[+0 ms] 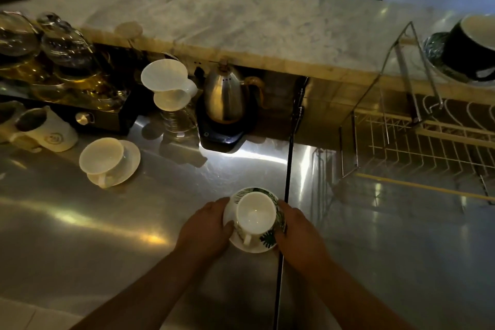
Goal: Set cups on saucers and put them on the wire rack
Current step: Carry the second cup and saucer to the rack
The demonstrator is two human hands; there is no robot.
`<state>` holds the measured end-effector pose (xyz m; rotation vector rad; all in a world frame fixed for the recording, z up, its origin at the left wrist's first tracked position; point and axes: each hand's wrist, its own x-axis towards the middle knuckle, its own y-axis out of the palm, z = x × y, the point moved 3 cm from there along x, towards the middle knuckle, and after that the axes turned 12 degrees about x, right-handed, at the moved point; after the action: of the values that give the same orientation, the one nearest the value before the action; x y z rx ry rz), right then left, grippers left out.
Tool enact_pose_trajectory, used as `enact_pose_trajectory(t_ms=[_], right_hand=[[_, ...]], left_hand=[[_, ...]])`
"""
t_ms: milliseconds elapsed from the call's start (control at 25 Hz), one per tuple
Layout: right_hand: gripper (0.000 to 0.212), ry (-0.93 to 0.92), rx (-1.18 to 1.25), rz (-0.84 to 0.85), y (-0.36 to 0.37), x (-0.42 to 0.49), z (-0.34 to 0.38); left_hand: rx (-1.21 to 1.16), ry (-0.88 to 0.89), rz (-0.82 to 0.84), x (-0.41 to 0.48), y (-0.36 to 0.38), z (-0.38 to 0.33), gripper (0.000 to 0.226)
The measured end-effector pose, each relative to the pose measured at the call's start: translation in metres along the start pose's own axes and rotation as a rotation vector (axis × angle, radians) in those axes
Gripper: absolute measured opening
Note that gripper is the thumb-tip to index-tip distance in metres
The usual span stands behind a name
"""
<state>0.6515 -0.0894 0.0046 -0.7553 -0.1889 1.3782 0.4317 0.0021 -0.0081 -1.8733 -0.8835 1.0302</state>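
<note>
A white cup (pixel 255 213) stands upright on a leaf-patterned saucer (pixel 263 242) over the steel counter, near the front middle. My left hand (pixel 203 225) grips the saucer's left rim, thumb on top. My right hand (pixel 297 233) grips its right rim. A second white cup (pixel 103 155) sits on a plain white saucer (pixel 132 158) further left. The wire rack (pixel 417 142) stands at the right. On its upper level sits a dark cup (pixel 471 53) on a patterned saucer (pixel 435 48).
A steel kettle (pixel 226 94) on a dark base stands at the back, beside a white dripper (pixel 167 80) on a glass server. Glass pots (pixel 53 45) and white mugs (pixel 51 130) crowd the left. A black cord (pixel 288 169) runs down the counter past my right hand.
</note>
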Motion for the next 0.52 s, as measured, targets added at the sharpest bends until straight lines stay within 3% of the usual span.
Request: enact_pose_trajectory(t_ms=[160, 520], right_hand=[[0.058, 0.082, 0.211, -0.002, 0.007, 0.005, -0.004], [0.04, 0.15, 0.31, -0.07, -0.019, -0.006, 0.013]], left_hand=[[-0.074, -0.023, 0.077, 0.009, 0.003, 0.0, 0.062], [-0.228, 0.0, 0.119, 0.001, -0.02, -0.013, 0.053]])
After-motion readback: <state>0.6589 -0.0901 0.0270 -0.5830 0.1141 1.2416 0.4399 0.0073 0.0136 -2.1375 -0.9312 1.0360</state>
